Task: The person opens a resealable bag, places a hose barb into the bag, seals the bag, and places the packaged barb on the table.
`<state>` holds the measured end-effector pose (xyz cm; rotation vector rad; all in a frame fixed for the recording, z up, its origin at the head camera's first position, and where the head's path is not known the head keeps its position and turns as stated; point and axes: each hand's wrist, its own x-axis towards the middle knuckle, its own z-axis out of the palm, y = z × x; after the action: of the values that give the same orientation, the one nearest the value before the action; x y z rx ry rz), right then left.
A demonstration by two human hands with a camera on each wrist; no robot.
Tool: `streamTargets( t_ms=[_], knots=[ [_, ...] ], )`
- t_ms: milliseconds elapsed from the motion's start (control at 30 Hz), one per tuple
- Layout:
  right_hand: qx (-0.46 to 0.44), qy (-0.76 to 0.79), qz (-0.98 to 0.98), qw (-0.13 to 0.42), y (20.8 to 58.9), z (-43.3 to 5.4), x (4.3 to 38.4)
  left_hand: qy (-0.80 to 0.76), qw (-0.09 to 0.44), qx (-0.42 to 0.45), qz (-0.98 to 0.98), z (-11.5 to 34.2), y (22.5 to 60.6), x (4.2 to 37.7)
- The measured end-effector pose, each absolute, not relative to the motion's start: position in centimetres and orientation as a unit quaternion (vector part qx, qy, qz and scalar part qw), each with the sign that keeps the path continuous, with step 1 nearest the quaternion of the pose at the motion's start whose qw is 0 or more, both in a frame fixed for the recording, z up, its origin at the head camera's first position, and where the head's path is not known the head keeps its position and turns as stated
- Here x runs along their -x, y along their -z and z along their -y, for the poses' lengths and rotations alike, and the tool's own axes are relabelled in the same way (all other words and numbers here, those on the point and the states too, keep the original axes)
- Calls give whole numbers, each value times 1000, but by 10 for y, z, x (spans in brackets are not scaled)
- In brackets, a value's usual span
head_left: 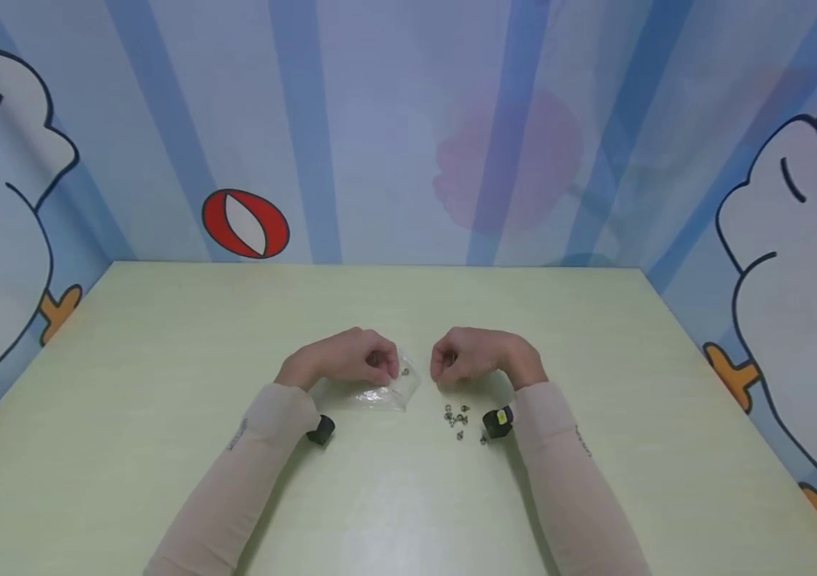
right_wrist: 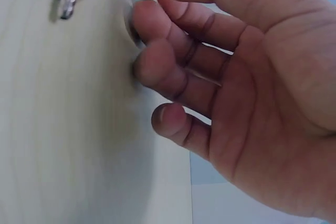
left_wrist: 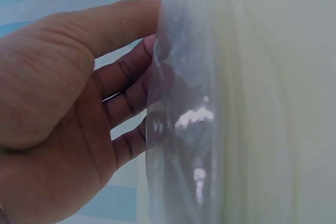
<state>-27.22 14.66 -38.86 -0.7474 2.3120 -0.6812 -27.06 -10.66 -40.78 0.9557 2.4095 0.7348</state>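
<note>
Bag (head_left: pixel 378 397): thin clear plastic, glossy, wrinkled, throwing hard white highlights. Small fittings (head_left: pixel 460 418): bright metal, polished-looking. Tabletop (head_left: pixel 379 500): wood-grained, smooth, with a soft sheen from where I stand. Sleeves (head_left: pixel 235 480): cloth, matt, lightly creased. Wrist camera housings (head_left: pixel 322 432): plastic-looking. Backdrop (head_left: pixel 386 120): smooth, printed, faintly reflective; base material cannot be told.

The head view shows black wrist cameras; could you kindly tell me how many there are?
2: the left wrist camera beside the left cuff, and the right wrist camera beside the right cuff, near small metal pieces. No others show.
</note>
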Motion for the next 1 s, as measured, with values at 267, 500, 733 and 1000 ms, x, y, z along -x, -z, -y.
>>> streamTargets(
  t_ms=[267, 500, 733, 1000],
  knots=[
    [309, 288, -865, 271, 387, -145, 273, -265, 231, -340, -872, 104, 406, 269],
    [335, 299, -860, 245, 382, -141, 273, -261, 228, -344, -873, 103, 406, 270],
    [363, 302, -854, 220, 377, -131, 271, -257, 228, -345, -873, 103, 405, 273],
    [379, 303, -844, 228, 382, -120, 271, -259, 224, -345, -874, 104, 404, 271]
  ],
)
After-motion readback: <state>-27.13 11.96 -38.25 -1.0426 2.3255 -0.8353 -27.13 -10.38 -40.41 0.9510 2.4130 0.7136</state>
